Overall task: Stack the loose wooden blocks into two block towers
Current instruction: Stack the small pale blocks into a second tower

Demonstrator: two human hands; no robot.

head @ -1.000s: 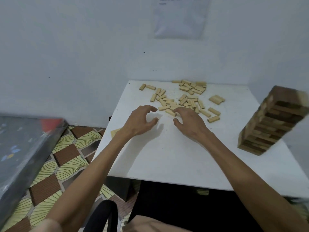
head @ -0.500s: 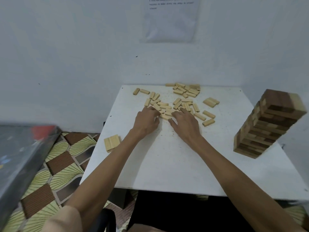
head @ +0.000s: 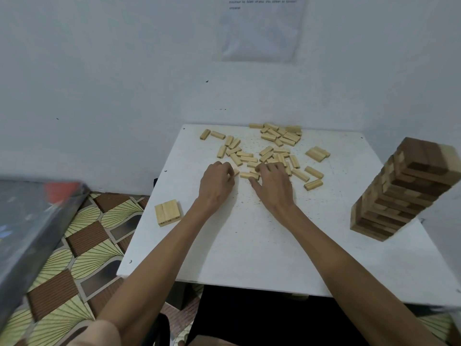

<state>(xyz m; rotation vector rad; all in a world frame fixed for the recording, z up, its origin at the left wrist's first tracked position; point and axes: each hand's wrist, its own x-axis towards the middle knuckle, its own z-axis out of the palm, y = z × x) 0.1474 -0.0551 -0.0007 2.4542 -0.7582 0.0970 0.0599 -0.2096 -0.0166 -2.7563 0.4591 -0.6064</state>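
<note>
While both hands are working at the near edge of the pile, progress is reading like this:

Done: 1 tall tower [head: 404, 191] of dark and pale blocks is standing well to the right of the right hand [head: 273, 186], apart from everything else.

Started: 1 flat layer of 3 pale blocks [head: 168, 212] is lying to the left of the left hand [head: 217, 184], near the table's edge; I am judging it the base of tower 2.

Left: most of the loose blocks [head: 264, 151] are lying scattered just beyond both hands, so nearly all of tower 2 is waiting.

Left hand: fingers are curling down, with a block end [head: 235, 172] peeking out at the fingertips; whether it is gripping that block, I cannot tell.

Right hand: fingers are spreading and bending over the pile, thumb touching 1 block [head: 249, 175]; a firm hold is not showing.

Table [head: 249, 245]: white, bare on the near side of the hands.

Around: a dark box [head: 32, 221] is sitting far left, over patterned floor [head: 82, 258]; a paper sheet [head: 262, 28] is hanging on the wall beyond.

In the way: nothing is blocking the 3-block base, though crisscrossed blocks are overlapping, making single picks fiddly.
</note>
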